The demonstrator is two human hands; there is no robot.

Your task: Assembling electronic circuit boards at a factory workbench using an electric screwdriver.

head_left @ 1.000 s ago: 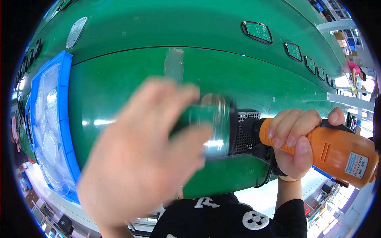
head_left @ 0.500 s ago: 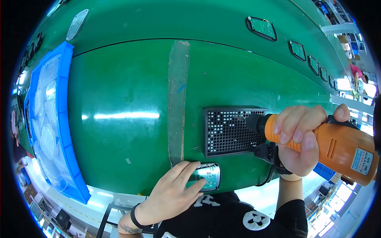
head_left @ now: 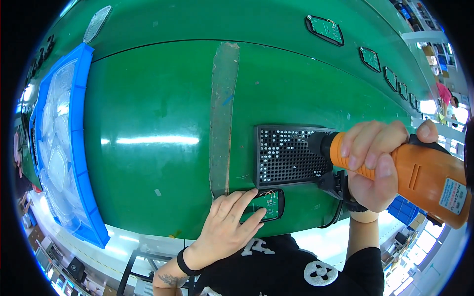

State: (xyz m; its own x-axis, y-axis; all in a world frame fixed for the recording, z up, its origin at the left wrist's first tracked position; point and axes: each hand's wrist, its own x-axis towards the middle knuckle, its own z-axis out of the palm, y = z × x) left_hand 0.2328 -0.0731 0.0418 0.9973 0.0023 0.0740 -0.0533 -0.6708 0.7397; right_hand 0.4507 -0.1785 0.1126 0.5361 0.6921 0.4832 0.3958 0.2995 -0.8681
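Note:
My right hand (head_left: 373,165) is wrapped round an orange electric screwdriver (head_left: 429,180) with a black nose. The nose lies over the black perforated screw tray (head_left: 257,163), and the slim bit reaches above its holes. Many of those holes hold small pale screws. Just below the tray, my left hand (head_left: 228,227) grips a black housing with a green circuit board (head_left: 270,208) by its left side, fingers along the upper and lower edges. Thin wires show at the board's top. The board's left part is hidden under the hand.
A blue bin (head_left: 79,148) of clear plastic covers stands at the left. More boards in black housings (head_left: 325,30) line the far right of the green table (head_left: 153,98). A worn strip (head_left: 223,118) crosses the middle. A pale cover (head_left: 97,24) lies far left.
My left hand and the circuit board have shifted right and up, closer to the tray, and the bright glare on the board is gone. The screwdriver stays over the tray.

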